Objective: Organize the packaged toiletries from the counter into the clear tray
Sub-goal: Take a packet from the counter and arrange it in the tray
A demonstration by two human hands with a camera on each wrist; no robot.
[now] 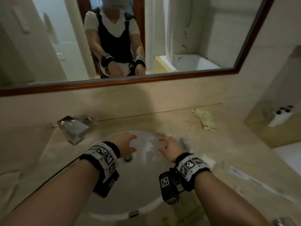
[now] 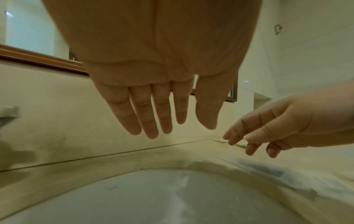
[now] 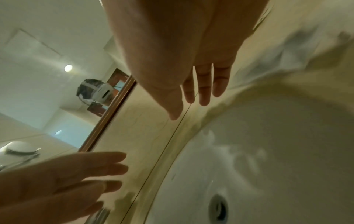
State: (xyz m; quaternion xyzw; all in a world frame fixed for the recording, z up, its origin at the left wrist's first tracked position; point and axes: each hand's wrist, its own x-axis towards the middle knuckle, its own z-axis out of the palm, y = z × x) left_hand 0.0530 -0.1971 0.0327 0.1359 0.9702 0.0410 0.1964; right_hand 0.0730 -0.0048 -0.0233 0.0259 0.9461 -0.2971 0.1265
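Note:
My left hand (image 1: 128, 142) and right hand (image 1: 166, 145) hover side by side over the white sink (image 1: 143, 185), both holding nothing. The left fingers (image 2: 153, 118) are straight, and the right hand (image 2: 264, 134) has its fingers loosely curled. The clear tray (image 1: 73, 130) stands on the counter at the back left, near the wall. A cream packet (image 1: 204, 119) lies at the back right. A dark blurred packet (image 1: 184, 144) lies just right of my right hand, with white packets (image 1: 209, 160) beyond it on the right counter.
A mirror with a brown frame (image 1: 114, 83) runs above the counter. At the far right stands a beige box (image 1: 276, 121) with a white item on it. The sink drain (image 3: 218, 207) lies below my hands. Motion blur smears the right counter.

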